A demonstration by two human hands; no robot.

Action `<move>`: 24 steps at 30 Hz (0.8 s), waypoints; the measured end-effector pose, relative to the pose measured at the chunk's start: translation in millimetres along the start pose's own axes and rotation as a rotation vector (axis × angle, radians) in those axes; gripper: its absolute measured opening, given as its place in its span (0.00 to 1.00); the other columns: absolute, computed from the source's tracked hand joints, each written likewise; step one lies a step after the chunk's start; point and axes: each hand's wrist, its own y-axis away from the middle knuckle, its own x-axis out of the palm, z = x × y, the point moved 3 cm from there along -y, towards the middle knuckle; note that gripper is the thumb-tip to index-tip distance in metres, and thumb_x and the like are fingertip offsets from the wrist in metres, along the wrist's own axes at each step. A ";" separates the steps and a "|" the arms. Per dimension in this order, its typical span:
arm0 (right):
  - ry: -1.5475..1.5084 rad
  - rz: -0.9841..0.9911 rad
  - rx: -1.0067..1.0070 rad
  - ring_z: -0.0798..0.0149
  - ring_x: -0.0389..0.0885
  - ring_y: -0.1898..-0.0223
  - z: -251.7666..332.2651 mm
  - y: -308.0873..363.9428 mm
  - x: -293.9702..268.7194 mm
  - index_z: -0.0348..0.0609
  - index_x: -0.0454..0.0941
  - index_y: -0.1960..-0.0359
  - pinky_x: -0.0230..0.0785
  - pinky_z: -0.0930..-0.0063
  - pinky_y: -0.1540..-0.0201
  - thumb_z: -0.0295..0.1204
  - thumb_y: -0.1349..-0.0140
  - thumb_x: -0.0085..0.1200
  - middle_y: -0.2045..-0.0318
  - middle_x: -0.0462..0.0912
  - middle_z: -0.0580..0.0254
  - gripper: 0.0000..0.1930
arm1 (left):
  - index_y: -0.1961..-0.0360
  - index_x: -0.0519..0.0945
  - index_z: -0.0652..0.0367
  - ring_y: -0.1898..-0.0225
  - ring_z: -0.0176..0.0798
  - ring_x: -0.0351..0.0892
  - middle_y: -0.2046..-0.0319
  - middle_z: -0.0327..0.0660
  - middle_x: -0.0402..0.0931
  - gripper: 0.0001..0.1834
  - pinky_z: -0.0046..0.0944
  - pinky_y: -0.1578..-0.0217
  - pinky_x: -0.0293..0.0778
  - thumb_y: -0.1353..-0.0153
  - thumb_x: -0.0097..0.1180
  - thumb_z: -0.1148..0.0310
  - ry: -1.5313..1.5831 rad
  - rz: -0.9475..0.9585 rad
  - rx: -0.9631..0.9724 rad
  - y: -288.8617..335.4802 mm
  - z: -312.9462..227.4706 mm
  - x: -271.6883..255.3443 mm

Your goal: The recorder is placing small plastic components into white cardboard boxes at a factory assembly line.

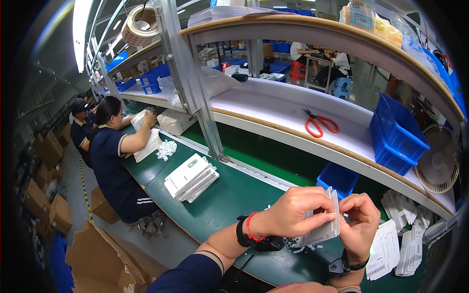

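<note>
Both of my hands hold a flat white packaging box [326,227] upright over the green bench [229,198]. My left hand [293,212] grips its left side, fingers curled over the top edge. My right hand [360,220] pinches the right edge. Small white bits [299,246] lie on the bench just under the box. A stack of flat white boxes [190,177] lies to the left, beyond my left forearm.
Piles of white leaflets [395,244] lie at right, with a small blue bin [338,178] behind my hands. On the white shelf sit orange-handled scissors [320,123] and a blue crate [395,134]; a fan [439,163] stands at right. A seated co-worker [110,156] works at left beside cardboard cartons [97,256].
</note>
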 end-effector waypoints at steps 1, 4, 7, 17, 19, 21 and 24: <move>0.021 0.003 -0.003 0.71 0.76 0.68 0.2 -0.5 -0.2 0.36 0.71 0.70 0.70 0.78 0.60 0.15 0.52 0.58 0.71 0.77 0.61 0.10 | 0.69 0.81 0.65 0.73 0.42 0.79 0.73 0.45 0.80 0.06 0.36 0.73 0.74 0.49 0.64 0.77 -0.004 -0.001 -0.002 0.0 0.7 0.8; 0.043 0.014 -0.043 0.72 0.74 0.69 4.3 -1.0 -0.9 0.38 0.69 0.71 0.68 0.79 0.60 0.14 0.54 0.56 0.72 0.76 0.62 0.11 | 0.67 0.81 0.65 0.71 0.41 0.79 0.70 0.45 0.80 0.09 0.36 0.71 0.74 0.49 0.65 0.75 -0.006 0.028 0.007 -0.4 1.4 3.1; -0.010 0.025 -0.075 0.71 0.72 0.69 0.4 -1.4 -3.5 0.40 0.66 0.72 0.66 0.78 0.61 0.14 0.56 0.51 0.72 0.75 0.61 0.11 | 0.59 0.79 0.65 0.66 0.42 0.79 0.67 0.44 0.79 0.17 0.38 0.64 0.75 0.49 0.68 0.71 0.022 0.060 -0.058 -3.0 2.1 3.8; -0.119 0.065 -0.162 0.70 0.65 0.72 0.6 -5.5 1.4 0.44 0.61 0.73 0.62 0.78 0.65 0.16 0.49 0.51 0.76 0.68 0.66 0.11 | 0.56 0.75 0.64 0.69 0.36 0.75 0.72 0.42 0.77 0.33 0.35 0.65 0.70 0.59 0.75 0.54 0.069 0.118 -0.433 3.3 21.0 6.0; -0.042 -0.012 -0.196 0.69 0.68 0.71 -0.9 -5.4 -2.7 0.41 0.64 0.73 0.70 0.70 0.55 0.15 0.55 0.45 0.75 0.70 0.62 0.09 | 0.62 0.76 0.65 0.73 0.38 0.76 0.75 0.44 0.76 0.31 0.35 0.70 0.71 0.59 0.75 0.53 0.048 0.148 -0.465 3.0 22.8 6.3; -0.046 -0.030 -0.146 0.69 0.68 0.71 -3.0 -6.2 -4.4 0.41 0.64 0.72 0.71 0.69 0.53 0.15 0.54 0.45 0.74 0.70 0.62 0.09 | 0.69 0.75 0.63 0.77 0.34 0.73 0.79 0.42 0.75 0.28 0.34 0.75 0.69 0.59 0.75 0.53 0.001 0.013 -0.413 1.2 22.4 2.0; -0.087 -0.027 -0.088 0.69 0.70 0.70 -4.6 -8.2 -3.4 0.40 0.66 0.72 0.72 0.67 0.52 0.14 0.52 0.47 0.73 0.71 0.62 0.08 | 0.71 0.73 0.63 0.78 0.32 0.71 0.79 0.41 0.73 0.27 0.34 0.76 0.68 0.59 0.75 0.53 -0.011 0.006 -0.404 1.8 21.2 0.3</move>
